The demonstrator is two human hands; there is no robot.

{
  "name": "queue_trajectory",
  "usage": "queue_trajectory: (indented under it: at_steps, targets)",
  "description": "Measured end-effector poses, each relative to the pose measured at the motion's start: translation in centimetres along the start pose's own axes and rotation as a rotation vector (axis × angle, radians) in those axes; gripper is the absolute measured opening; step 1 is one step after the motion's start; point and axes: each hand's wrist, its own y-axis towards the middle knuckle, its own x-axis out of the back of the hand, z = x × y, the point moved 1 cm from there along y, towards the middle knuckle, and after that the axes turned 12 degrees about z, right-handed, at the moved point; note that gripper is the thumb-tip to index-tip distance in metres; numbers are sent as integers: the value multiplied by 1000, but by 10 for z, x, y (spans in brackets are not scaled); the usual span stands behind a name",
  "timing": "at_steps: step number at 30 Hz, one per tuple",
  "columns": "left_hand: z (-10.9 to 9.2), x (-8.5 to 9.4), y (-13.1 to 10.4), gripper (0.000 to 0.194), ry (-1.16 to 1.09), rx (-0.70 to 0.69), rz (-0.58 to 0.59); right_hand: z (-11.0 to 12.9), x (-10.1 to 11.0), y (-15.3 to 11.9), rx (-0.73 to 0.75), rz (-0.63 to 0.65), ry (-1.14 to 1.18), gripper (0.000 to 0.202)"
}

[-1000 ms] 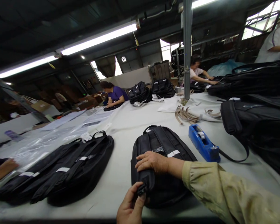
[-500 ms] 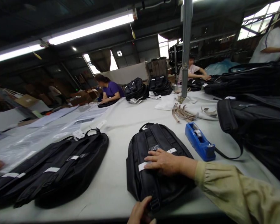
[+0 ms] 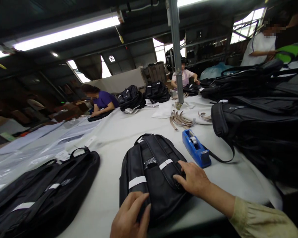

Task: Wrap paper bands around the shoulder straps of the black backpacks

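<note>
A black backpack [image 3: 161, 195] lies on the white table with its back panel and two shoulder straps facing up. White bands wrap both straps, and a small clear packet sits between them. At the near left side, my left hand [image 3: 131, 215] has thumb and fingers closed around the lower end of the left shoulder strap [image 3: 136, 165]; part of the grip is hidden. My right hand [image 3: 195, 178] pinches the lower part of the right shoulder strap [image 3: 161, 152] near the bag's right edge. Just beyond that hand stands a blue tape dispenser [image 3: 196, 148].
More black backpacks [image 3: 64, 195] lie at the left, and a large pile of black bags [image 3: 263, 122] stands at the right. Brownish strips [image 3: 181, 119] lie near a metal post [image 3: 176, 53]. Several co-workers, one in a purple top [image 3: 105, 100], are around the table.
My right hand has moved from the banded straps to the bag's right side. My left hand has come up onto the left strap. The view has swung right.
</note>
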Motion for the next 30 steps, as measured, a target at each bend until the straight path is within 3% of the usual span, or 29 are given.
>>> queue_trajectory:
  at_steps: [2, 4, 7, 9, 14, 19, 24, 30]
  targets:
    - [-9, -3, 36, 38, 237, -136, 189, 13, -6, -9, 31, 6, -136, 82]
    - [-13, -13, 71, 59, 415, -247, 388, 20, -11, -14, 74, 20, -233, 91]
    - [-12, -34, 113, 84, 535, -363, 630, 21, -15, -12, 153, 37, -318, 72]
    - [-8, -47, 133, 89, 548, -408, 705, 20, -12, -9, 227, 39, -345, 55]
    - [0, -57, 156, 63, 400, -429, 701, 27, 8, -8, 392, -38, -331, 32]
    - [16, -54, 160, 45, 218, -477, 581, 33, 19, -2, 443, -79, -309, 58]
    - [38, -58, 166, 47, 233, -581, 516, 40, 16, 15, 529, -103, -422, 18]
    - [51, -62, 174, 37, 264, -673, 536, 45, 5, 15, 553, -144, -504, 10]
